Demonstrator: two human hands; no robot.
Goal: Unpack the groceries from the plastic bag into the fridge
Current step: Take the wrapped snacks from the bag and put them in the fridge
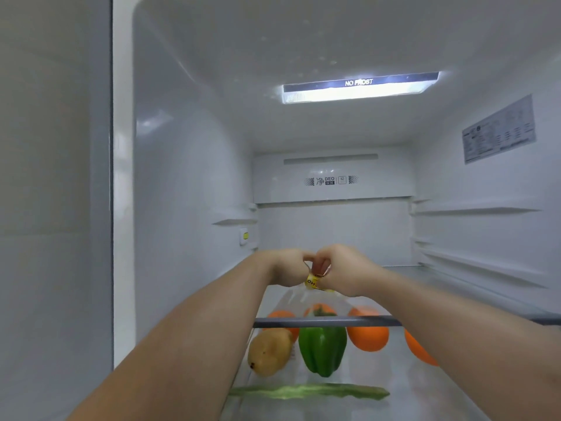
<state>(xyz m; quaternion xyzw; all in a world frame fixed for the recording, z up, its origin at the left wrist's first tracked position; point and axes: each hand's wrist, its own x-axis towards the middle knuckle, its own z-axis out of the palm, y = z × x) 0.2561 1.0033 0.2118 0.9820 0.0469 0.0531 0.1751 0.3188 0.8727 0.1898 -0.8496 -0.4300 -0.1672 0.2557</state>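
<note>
Both my arms reach deep into the fridge (pixel 194 165), and my hands meet above the glass shelf (pixel 328 322). My left hand (pixel 287 265) and my right hand (pixel 343 268) are touching each other, the fingers of both curled in and pinched on the gathered top of a clear plastic bag (pixel 315 299), right where a yellow band (pixel 314 281) with dark lettering wraps its neck. The bag hangs down from my fingers onto the shelf, and through its thin film I can make out something orange with a dark green top (pixel 320 309); what it is exactly I cannot tell. Below the front edge of the shelf, on the level underneath, lie a green pepper (pixel 321 349) in the middle, a yellowish potato (pixel 268 350) just left of it, and an orange (pixel 368 337) just to its right. A second orange (pixel 280 316) sits behind the potato, and another orange (pixel 420 349) is partly hidden by my right forearm. In front of them a long green cucumber (pixel 309 391) lies crosswise. Overhead the lamp (pixel 358 89) glows, marked NO FROST, and a printed label (pixel 499 130) sticks to the right wall.
</note>
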